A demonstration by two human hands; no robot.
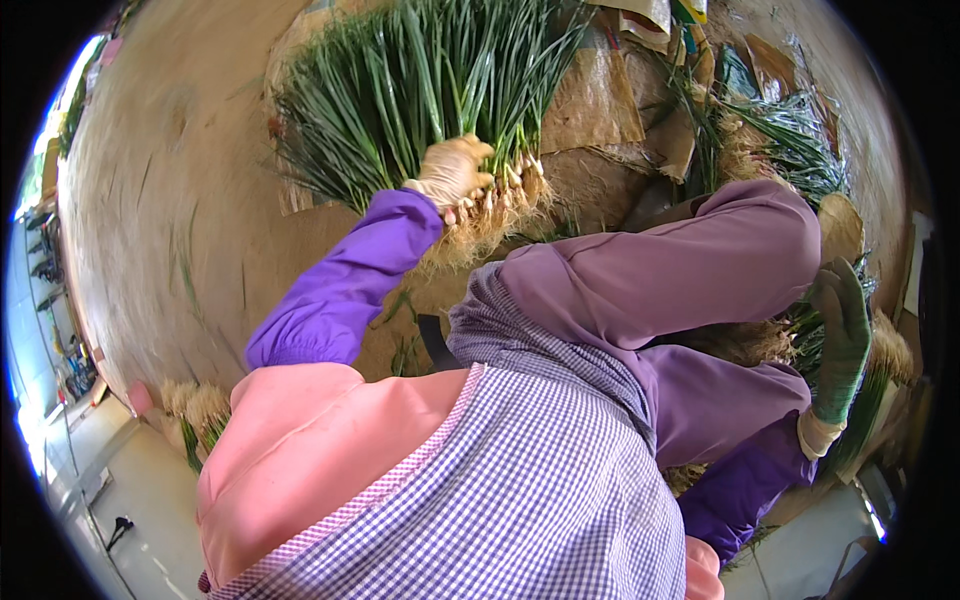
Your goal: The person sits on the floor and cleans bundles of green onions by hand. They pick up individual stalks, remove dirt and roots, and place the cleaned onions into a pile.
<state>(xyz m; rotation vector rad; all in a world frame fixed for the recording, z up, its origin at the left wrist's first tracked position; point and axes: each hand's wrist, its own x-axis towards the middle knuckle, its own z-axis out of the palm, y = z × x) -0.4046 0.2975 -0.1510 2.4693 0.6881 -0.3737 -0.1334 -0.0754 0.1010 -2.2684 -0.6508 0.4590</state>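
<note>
My left hand (454,171), in a cream glove below a purple sleeve, lies over the root end of a wide row of spring onions (420,82). Its fingers are bent among the white bulbs; whether they grip any stalk cannot be told. The green leaves fan towards the top, and pale roots (469,240) hang below the hand. At the far right my right hand (841,337), in a green-coated glove, is raised beside my knee with its fingers straight and nothing seen in it. Behind it are more spring onions (802,330), partly hidden by my legs.
Woven sacking (600,105) lies beside the row. Another heap of spring onions (787,142) is at the upper right, and a rooted bundle (889,352) at the right edge. More bundles (202,409) lie at lower left, near pale floor tiles (150,480). My bent legs take up the middle right.
</note>
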